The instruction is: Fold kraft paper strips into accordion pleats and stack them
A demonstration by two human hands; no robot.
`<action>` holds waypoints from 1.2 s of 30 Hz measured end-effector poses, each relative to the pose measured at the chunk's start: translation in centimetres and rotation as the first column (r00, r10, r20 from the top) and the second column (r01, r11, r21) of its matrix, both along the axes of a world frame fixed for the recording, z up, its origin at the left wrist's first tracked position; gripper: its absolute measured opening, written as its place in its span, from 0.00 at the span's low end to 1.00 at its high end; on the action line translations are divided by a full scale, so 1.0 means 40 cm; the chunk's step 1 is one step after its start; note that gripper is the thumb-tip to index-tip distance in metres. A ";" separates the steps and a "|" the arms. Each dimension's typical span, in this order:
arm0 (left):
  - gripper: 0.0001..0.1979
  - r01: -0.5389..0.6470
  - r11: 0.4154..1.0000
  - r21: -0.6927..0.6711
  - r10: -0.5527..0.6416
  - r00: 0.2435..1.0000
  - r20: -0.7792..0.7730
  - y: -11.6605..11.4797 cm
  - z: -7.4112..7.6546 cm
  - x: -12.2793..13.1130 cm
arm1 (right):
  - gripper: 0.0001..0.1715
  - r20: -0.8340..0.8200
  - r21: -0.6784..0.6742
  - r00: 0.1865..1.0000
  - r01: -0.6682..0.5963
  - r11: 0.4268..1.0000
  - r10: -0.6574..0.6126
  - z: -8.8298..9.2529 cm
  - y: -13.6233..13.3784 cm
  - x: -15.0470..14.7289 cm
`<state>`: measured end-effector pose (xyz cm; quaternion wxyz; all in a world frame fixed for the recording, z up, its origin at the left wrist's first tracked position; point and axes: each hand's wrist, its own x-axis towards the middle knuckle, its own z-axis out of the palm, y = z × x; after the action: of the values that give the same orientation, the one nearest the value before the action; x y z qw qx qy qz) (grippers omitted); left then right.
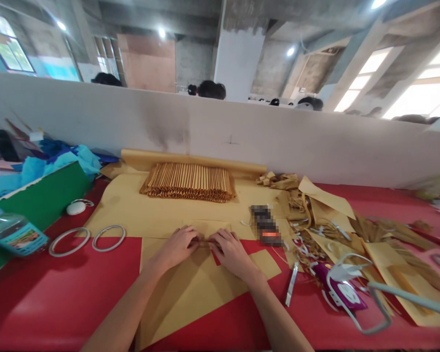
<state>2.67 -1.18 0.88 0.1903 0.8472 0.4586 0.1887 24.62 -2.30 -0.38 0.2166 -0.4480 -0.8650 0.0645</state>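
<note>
My left hand (pixel 179 245) and my right hand (pixel 231 252) meet near the middle of the table. Between them, their bent fingers pinch a small piece of brown kraft paper (pixel 206 229) that looks folded at its near edge. Some fingertips are hidden by the hands themselves. Under my forearms lies a larger sheet of kraft paper (pixel 179 303), set at an angle. Beyond the hands stands a long row of pleated brown paper (pixel 188 182), resting on a wide kraft sheet (pixel 128 210).
A paper roll (pixel 194 160) lies along the white partition (pixel 278 142). Two tape rings (pixel 109 238), a bottle (pixel 18 237) and a green board (pixel 47 210) are left. Rightward lie a pixelated dark object (pixel 266 225), cutter knife (pixel 292 284), paper scraps (pixel 330 210) and a purple item (pixel 352 296).
</note>
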 end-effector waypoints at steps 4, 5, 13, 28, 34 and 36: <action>0.03 -0.029 0.999 0.025 0.030 0.999 -0.032 -0.001 0.002 -0.001 | 0.07 -0.008 -0.027 1.000 -0.003 1.000 0.003 -0.001 -0.001 0.001; 0.03 -0.032 0.999 0.026 0.033 0.999 -0.031 -0.002 0.003 0.000 | 0.06 -0.011 -0.032 1.000 -0.006 0.999 0.006 0.000 -0.002 0.001; 0.05 -0.065 0.996 0.068 0.063 0.998 0.032 -0.005 0.007 0.011 | 0.12 0.020 0.126 1.000 -0.011 0.992 0.009 0.005 -0.005 -0.003; 0.20 -0.267 0.946 -0.185 0.324 0.719 0.615 -0.015 0.008 0.057 | 0.13 -0.084 0.335 0.990 -0.082 0.939 0.117 0.032 -0.038 -0.049; 0.17 -0.013 0.940 -0.340 0.259 0.675 0.691 -0.011 -0.003 0.056 | 0.13 -0.302 0.238 0.952 0.114 0.965 -0.038 0.043 -0.038 -0.035; 0.15 0.078 0.924 -0.375 0.231 0.667 0.708 -0.016 -0.002 0.062 | 0.16 -0.364 0.193 0.925 0.190 0.963 -0.110 0.041 -0.030 -0.025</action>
<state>5.13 -1.82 0.81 0.5093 0.6239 0.4046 0.4331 23.62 -3.49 1.25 0.4205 -0.4674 -0.7771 0.0283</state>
